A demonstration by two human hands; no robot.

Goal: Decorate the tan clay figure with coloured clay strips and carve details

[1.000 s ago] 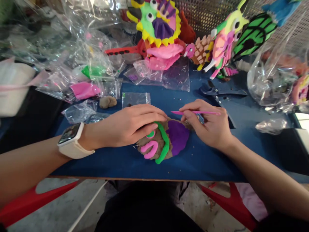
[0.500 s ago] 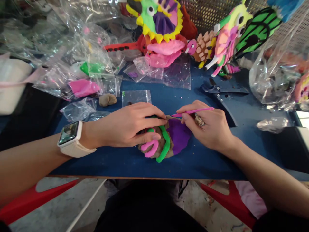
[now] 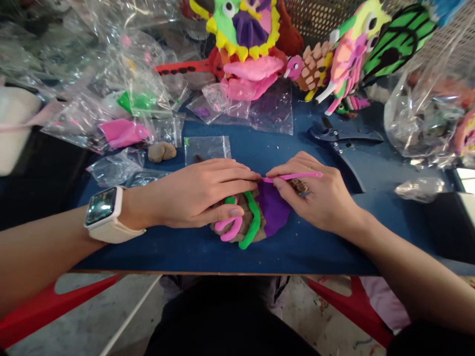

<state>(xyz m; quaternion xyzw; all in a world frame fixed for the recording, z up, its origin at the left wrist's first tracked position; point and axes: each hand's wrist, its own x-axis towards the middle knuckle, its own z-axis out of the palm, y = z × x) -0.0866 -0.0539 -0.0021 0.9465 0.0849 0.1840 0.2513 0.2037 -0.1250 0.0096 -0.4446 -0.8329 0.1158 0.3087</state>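
On the blue table lies a flat, roundish piece of brown modelling clay (image 3: 242,200). A purple clay layer (image 3: 275,210) covers its right side. A green clay strip (image 3: 254,220) runs down the middle, and a pink clay loop (image 3: 230,229) sits at the lower left. My left hand (image 3: 208,193) rests over the piece's upper left with fingers stretched out, hiding part of it. My right hand (image 3: 315,190) grips a thin pink modelling tool (image 3: 297,176). The tool's tip touches the top edge of the piece, close to my left fingertips.
Behind are a grey-brown clay lump (image 3: 162,152), a small clear bag (image 3: 207,147), a pink clay packet (image 3: 124,133) among plastic bags, and a dark-handled cutter (image 3: 343,141). Colourful clay figures (image 3: 245,29) stand along the back. A black box (image 3: 451,225) sits at right.
The pink tool has swung to a flatter angle, and my right hand has shifted slightly left with it. My left hand stays over the clay piece. The view has moved a little.
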